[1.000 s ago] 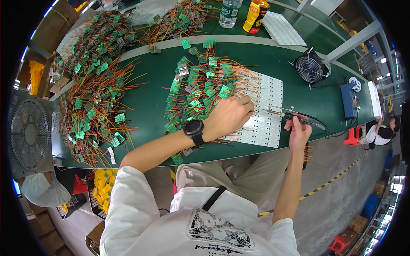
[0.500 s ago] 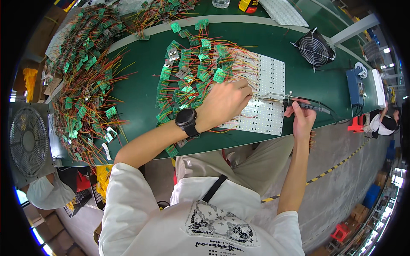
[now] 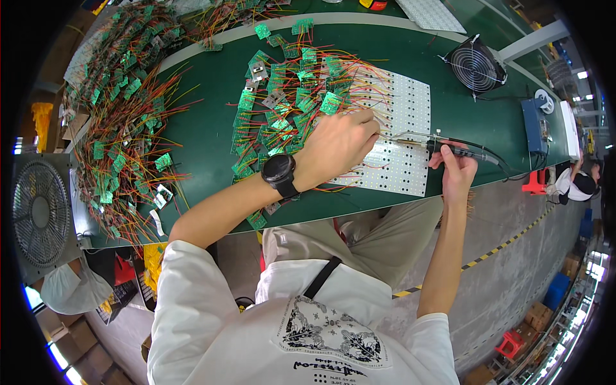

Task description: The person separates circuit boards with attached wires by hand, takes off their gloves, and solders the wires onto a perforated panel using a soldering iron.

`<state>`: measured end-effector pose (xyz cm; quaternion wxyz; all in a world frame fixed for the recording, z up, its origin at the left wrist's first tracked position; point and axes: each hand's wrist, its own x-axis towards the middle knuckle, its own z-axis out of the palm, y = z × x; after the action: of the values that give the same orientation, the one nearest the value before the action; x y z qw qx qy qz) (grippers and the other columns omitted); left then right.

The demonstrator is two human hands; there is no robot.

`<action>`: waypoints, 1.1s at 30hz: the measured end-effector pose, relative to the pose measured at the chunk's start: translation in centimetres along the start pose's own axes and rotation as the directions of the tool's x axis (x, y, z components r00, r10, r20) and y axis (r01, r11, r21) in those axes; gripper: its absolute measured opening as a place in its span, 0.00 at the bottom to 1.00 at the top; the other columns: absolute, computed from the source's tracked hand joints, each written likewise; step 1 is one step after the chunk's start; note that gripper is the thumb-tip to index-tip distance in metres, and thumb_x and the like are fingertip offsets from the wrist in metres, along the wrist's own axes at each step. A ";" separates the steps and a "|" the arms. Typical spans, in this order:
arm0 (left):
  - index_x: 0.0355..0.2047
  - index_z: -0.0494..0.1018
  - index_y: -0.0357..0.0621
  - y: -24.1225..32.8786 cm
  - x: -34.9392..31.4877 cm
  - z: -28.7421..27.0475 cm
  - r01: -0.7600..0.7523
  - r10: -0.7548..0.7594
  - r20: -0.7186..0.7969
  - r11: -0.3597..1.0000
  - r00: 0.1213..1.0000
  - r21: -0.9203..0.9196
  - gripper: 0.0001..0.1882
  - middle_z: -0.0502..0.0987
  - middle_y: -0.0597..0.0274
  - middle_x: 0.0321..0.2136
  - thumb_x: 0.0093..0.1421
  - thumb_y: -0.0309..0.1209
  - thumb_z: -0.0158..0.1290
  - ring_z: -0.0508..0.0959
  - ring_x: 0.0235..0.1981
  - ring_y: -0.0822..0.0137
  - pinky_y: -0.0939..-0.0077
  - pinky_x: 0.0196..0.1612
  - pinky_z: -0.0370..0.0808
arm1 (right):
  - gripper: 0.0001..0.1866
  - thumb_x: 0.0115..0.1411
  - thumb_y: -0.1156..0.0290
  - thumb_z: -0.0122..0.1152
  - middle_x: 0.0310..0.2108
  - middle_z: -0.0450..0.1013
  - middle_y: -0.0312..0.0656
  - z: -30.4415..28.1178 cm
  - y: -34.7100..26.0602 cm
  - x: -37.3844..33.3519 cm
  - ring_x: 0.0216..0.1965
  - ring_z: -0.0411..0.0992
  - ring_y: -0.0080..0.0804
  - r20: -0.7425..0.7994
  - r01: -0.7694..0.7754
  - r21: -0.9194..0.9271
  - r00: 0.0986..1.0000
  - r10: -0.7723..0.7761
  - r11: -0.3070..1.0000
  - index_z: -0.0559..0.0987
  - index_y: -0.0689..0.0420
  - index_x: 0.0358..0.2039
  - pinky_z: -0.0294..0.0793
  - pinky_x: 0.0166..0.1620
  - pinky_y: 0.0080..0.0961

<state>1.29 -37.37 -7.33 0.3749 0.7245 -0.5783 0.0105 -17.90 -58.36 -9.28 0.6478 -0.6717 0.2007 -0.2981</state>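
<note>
A soldering iron (image 3: pixel 420 144) with a thin metal guide along its tip is held by its black handle in my right hand (image 3: pixel 455 174), fingers closed. Its tip points left over a white perforated-looking panel (image 3: pixel 407 176) dotted with small pads. My left hand (image 3: pixel 340 144), a dark watch on its wrist, rests over the panel's left part with fingers pinched close to the iron's tip. What the pinch holds is hidden. Small green circuit boards (image 3: pixel 276 122) crowd around and beyond this hand, their red and yellow wires (image 3: pixel 362 80) reaching across the panel.
More wired boards (image 3: pixel 122 147) are heaped on the left of the green table (image 3: pixel 212 141). A black fan (image 3: pixel 473 69) stands at the back right, near a blue box-shaped unit (image 3: pixel 534 128) with a solder spool (image 3: pixel 543 104). A larger fan (image 3: pixel 42 204) is at far left.
The whole view has shifted slightly, so the table's things sit a little higher. Both hands keep nearly the same pose, the iron's tip staying by my left fingers.
</note>
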 end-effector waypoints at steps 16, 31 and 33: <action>0.29 0.75 0.40 -0.1 0.0 0.1 0.017 -0.017 0.022 1.000 1.000 0.015 0.06 0.74 0.58 0.27 0.57 0.30 0.56 0.77 0.23 0.54 0.61 0.24 0.74 | 0.12 0.62 0.75 0.59 0.24 0.76 0.45 0.0 0.1 0.0 0.22 0.75 0.29 -0.038 0.013 0.032 0.999 -0.011 0.999 0.76 0.68 0.43 0.71 0.26 0.20; 0.31 0.75 0.41 1.0 -0.3 -1.3 -0.227 0.234 0.156 0.972 0.960 -0.060 0.13 0.73 0.60 0.35 0.50 0.36 0.64 0.73 0.41 0.58 0.64 0.42 0.73 | 0.11 0.62 0.74 0.59 0.23 0.76 0.45 0.0 0.0 0.0 0.20 0.73 0.29 -0.104 0.007 0.101 0.995 0.003 0.995 0.76 0.68 0.43 0.69 0.24 0.20; 0.30 0.75 0.41 0.9 -0.4 -0.8 -0.226 0.228 0.198 0.974 0.953 -0.035 0.13 0.72 0.61 0.34 0.49 0.35 0.64 0.73 0.41 0.58 0.63 0.44 0.71 | 0.11 0.63 0.74 0.59 0.23 0.76 0.45 0.0 0.0 0.0 0.20 0.72 0.29 -0.104 0.004 0.106 0.995 0.007 0.994 0.76 0.68 0.43 0.69 0.24 0.20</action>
<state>0.78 -36.58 -6.46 0.3154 0.6485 -0.6924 -0.0230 -17.89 -58.37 -9.30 0.6712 -0.6199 0.2186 -0.3426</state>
